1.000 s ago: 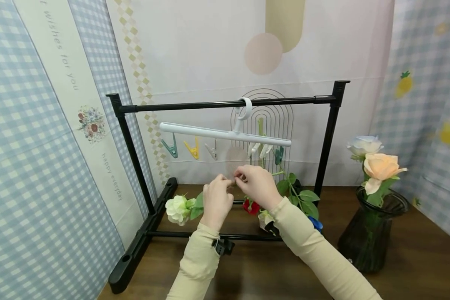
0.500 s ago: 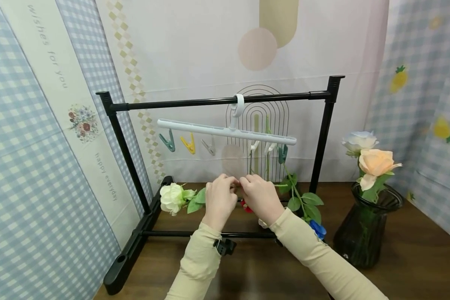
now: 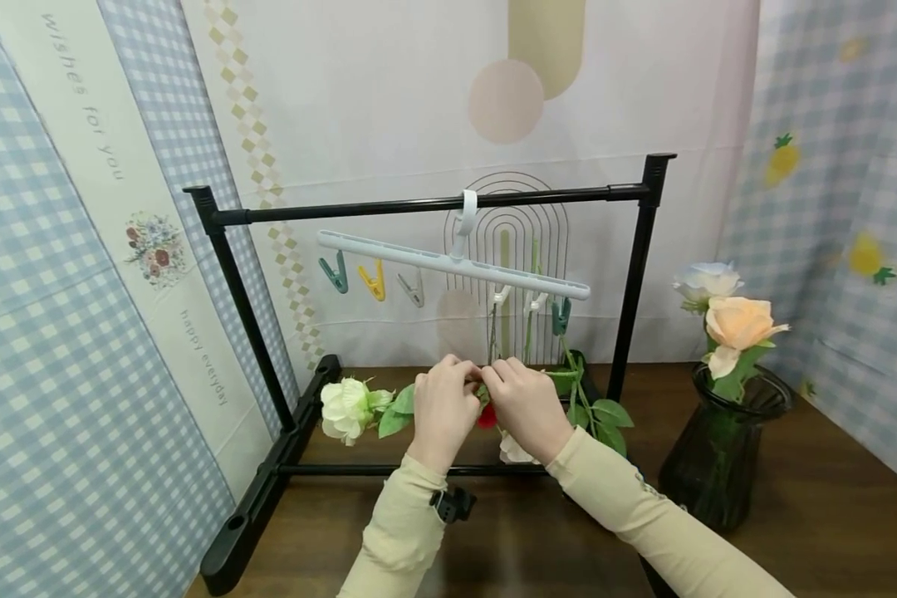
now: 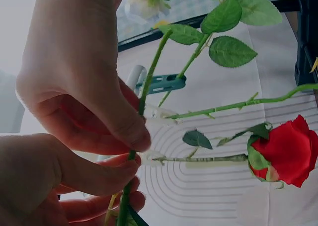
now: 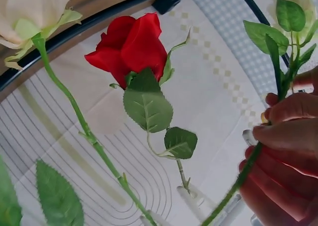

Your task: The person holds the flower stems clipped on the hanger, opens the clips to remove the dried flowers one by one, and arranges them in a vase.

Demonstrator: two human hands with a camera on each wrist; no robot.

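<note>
A white hanger (image 3: 456, 262) with several coloured clips hangs on a black rack (image 3: 433, 202). Below it my left hand (image 3: 458, 384) and right hand (image 3: 501, 379) meet, and both pinch the green stem (image 4: 149, 82) of a white flower (image 3: 344, 407) that points left. A red rose (image 3: 487, 416) hangs head down from a clip just behind my hands; it also shows as the red rose (image 5: 129, 42) and the red rose (image 4: 285, 151). Other stems hang from the right-hand clips, among them a teal clip (image 4: 161, 83). My fingers (image 5: 285, 131) curl round the stem (image 5: 233, 188).
A dark glass vase (image 3: 721, 453) with a peach rose (image 3: 738, 322) and a pale blue one stands at the right on the brown table (image 3: 830, 515). The rack's base bars (image 3: 269, 490) lie on the table. Printed backdrops close in the left, back and right.
Both hands have come down a little and closer to the red rose, still pinching the stem. The white flower stays out to the left.
</note>
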